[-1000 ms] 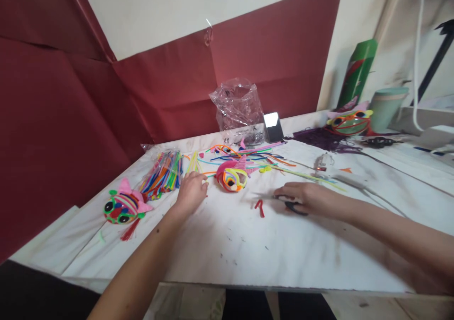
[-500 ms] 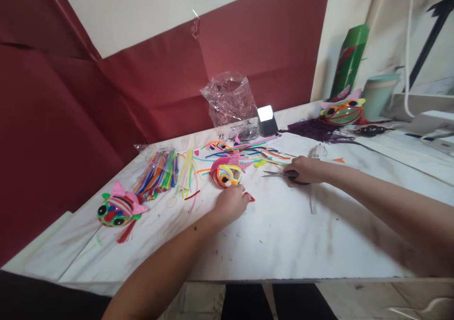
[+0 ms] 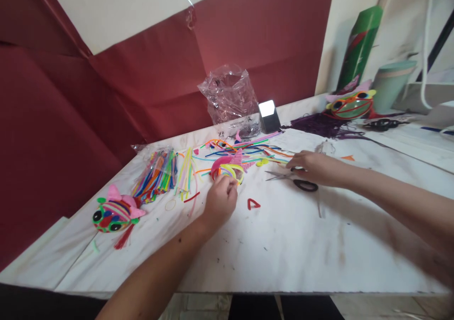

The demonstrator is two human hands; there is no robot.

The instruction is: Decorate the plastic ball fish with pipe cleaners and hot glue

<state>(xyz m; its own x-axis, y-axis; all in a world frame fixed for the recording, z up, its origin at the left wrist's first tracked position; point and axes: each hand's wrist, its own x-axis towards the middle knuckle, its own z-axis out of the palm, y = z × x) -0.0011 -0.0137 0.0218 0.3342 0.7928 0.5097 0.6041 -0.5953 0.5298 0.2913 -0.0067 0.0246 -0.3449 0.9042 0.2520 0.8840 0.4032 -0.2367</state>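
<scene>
My left hand is at a fish-like ornament with a pink top and yellow and multicoloured fuzzy strips, its curled fingers closed on the front and hiding the eye. A bent red pipe-cleaner triangle lies to the right of that hand. My right hand is over the scissors, fingers curled at the far handle loop. The blades are slightly apart and point left; the near black loop shows below the hand. A finished-looking ornament with green-rimmed eyes and a red tassel sits at the left.
Bagged pipe cleaners and loose strips lie across the back. A clear plastic bag and a small black device stand behind them. Another ornament, a green can and a pale green cup are at the back right.
My left hand has moved left, away from the red triangle and over the ornament's front. My right hand has lifted slightly off the near scissors loop, uncovering it. The view has shifted slightly.
</scene>
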